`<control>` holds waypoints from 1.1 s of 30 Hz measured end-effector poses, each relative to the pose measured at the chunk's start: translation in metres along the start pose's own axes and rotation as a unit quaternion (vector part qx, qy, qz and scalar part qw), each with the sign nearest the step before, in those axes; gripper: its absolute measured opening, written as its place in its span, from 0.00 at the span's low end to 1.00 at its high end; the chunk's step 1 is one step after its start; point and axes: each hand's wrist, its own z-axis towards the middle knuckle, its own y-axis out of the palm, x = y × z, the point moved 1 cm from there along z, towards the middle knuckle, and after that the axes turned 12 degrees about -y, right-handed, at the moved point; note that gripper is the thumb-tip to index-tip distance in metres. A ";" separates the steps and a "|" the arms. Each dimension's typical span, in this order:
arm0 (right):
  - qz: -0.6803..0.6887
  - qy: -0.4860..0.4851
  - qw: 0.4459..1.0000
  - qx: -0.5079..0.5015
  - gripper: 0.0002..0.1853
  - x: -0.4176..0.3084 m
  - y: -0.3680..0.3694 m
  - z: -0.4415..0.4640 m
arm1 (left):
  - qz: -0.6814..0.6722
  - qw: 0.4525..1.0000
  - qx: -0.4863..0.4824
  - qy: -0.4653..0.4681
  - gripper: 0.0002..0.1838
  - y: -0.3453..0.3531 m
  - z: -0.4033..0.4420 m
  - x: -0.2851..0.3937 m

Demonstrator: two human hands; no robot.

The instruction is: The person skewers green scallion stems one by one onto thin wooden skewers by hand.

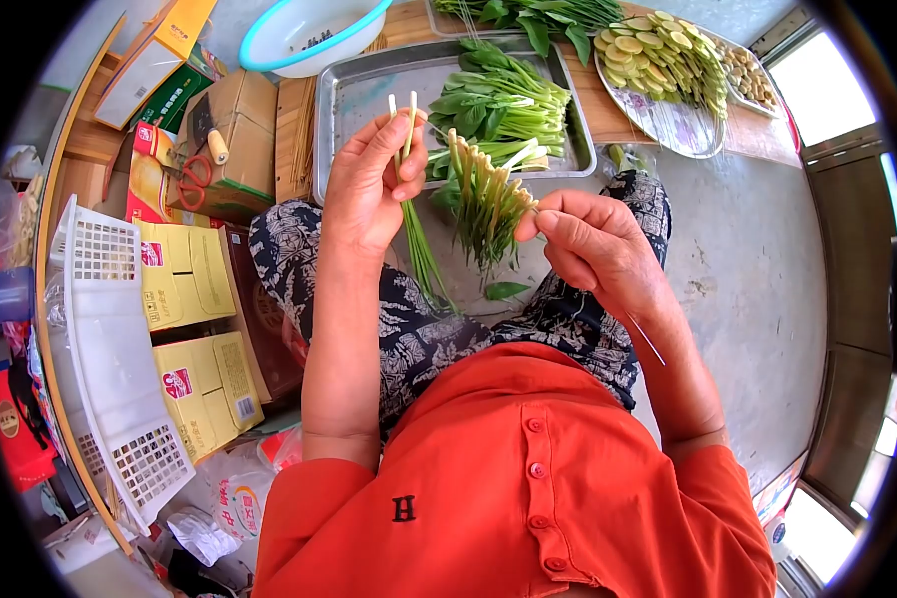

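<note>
Long green stalks with pale ends [421, 244] are pinched in my left hand [377, 177], their green ends hanging down over my lap. My right hand [600, 241] is closed on a thin skewer [646, 340], whose lower end sticks out below the palm. Between my hands hangs a row of threaded green stems [488, 204], right beside the right fingertips. Behind them, a metal tray [344, 110] holds bunches of leafy greens [508, 95]. One loose leaf [505, 290] shows between my knees.
A blue-rimmed basin [314, 45] stands behind the tray. At the back right are a plate of sliced pieces [658, 60] and another of small pieces [746, 75]. Boxes [184, 274], red scissors [194, 182] and a white plastic basket [100, 289] are at the left.
</note>
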 end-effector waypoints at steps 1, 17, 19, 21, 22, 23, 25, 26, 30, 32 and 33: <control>-0.001 0.000 1.000 0.000 0.13 0.000 0.000 0.000 | 0.000 1.000 0.000 0.000 0.13 0.000 0.000 0.000; -0.006 0.003 1.000 -0.010 0.12 -0.006 -0.005 -0.004 | 0.036 0.999 -0.005 -0.012 0.11 0.003 -0.004 0.009; -0.018 0.009 1.000 -0.016 0.12 -0.009 -0.007 -0.005 | 0.048 0.998 -0.020 -0.023 0.11 0.004 -0.005 0.010; -0.020 0.007 1.000 -0.018 0.12 -0.008 -0.008 -0.005 | 0.050 0.998 -0.023 -0.024 0.11 0.005 -0.006 0.010; -0.022 0.004 1.000 -0.019 0.12 -0.008 -0.008 -0.005 | 0.051 0.998 -0.026 -0.025 0.11 0.005 -0.006 0.010; -0.022 0.003 1.000 -0.019 0.12 -0.008 -0.008 -0.005 | 0.051 0.998 -0.027 -0.025 0.11 0.005 -0.006 0.009; -0.021 0.000 1.000 -0.017 0.12 -0.009 -0.008 -0.006 | 0.053 0.998 -0.024 -0.026 0.11 0.005 -0.006 0.009; -0.021 0.000 1.000 -0.017 0.12 -0.009 -0.008 -0.006 | 0.054 0.998 -0.024 -0.026 0.11 0.006 -0.006 0.010; -0.024 0.006 1.000 -0.013 0.12 -0.008 -0.006 -0.003 | 0.076 0.996 -0.020 -0.044 0.11 0.009 -0.008 0.008; -0.019 0.006 1.000 -0.014 0.12 -0.008 -0.005 -0.002 | 0.084 0.994 -0.033 -0.060 0.10 0.011 -0.008 0.005; -0.018 0.003 1.000 -0.015 0.12 -0.010 -0.005 -0.002 | 0.091 0.994 -0.024 -0.051 0.11 0.011 -0.008 0.004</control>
